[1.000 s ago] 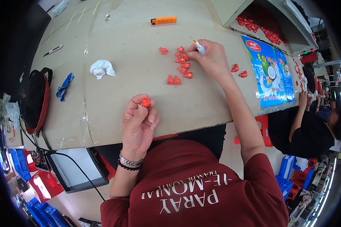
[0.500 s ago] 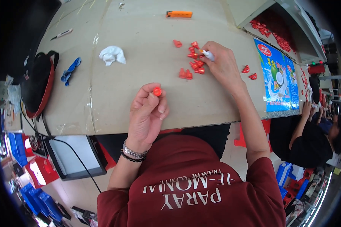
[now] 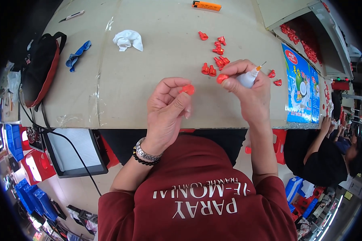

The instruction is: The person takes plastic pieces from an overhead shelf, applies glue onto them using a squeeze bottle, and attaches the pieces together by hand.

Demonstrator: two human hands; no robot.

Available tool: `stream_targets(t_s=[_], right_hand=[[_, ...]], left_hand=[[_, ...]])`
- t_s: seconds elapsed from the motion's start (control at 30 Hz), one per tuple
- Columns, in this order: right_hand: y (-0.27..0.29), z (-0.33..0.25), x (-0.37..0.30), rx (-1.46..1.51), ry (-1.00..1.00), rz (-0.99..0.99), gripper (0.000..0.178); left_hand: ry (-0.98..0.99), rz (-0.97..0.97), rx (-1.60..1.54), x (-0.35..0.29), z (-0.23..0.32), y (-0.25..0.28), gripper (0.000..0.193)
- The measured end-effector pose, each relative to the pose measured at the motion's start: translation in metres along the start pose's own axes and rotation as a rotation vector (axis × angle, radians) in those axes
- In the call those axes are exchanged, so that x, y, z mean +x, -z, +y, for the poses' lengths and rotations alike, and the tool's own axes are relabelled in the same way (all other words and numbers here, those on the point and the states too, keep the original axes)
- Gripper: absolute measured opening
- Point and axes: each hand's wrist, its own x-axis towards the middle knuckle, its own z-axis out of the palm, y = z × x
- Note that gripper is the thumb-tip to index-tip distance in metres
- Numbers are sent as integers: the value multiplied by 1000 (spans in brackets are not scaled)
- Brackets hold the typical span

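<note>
My left hand [image 3: 167, 106] pinches a small red plastic piece [image 3: 188, 89] between thumb and fingertips, over the table's near part. Opposite it, my right hand [image 3: 251, 92] holds another small red piece [image 3: 222, 78] at its thumb and fingertip. That same hand also grips a white glue bottle [image 3: 248, 78] with an orange collar and a thin needle tip, which points up and to the right. The two red pieces are close but apart. Beyond my right hand lies a loose group of several red pieces [image 3: 218, 51] on the table.
Two red pieces [image 3: 277, 82] lie by a blue printed sheet [image 3: 301, 86] at right. A bin of red parts [image 3: 299, 40] stands behind it. A crumpled white tissue [image 3: 128, 40], blue strip [image 3: 78, 55], black-red bag [image 3: 44, 70], knife [image 3: 71, 16] and orange box-like item [image 3: 206, 5] lie around.
My right hand has come back from the group toward my left hand, now carrying a red piece along with the glue bottle. My left hand has shifted slightly right.
</note>
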Motion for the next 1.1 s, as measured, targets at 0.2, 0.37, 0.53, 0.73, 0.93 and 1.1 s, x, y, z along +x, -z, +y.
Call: stream_targets(t_s=[0.2,0.37,0.53,0.73,0.93,1.1], right_hand=[[-17,1,-12,152,-136,-23,12],[-21,5,-15,169,-140,-37,12],[-21,8,-15,163,-106,-17,12],[-7,18,-12,-158,53,45,10],[6,31,-15,-670,121,51,7],[9,32,-22,-1020,454,-41,18]], left_hand=[[32,16,6,-3,0,-5,24],[54,4,-49,-4,0,-6,24],[73,1,-75,-5,1,-8,24],[89,55,-92,-5,6,-11,24],[40,41,-58,-2,5,0,25],[53,33,-75,-3,6,-3,25]])
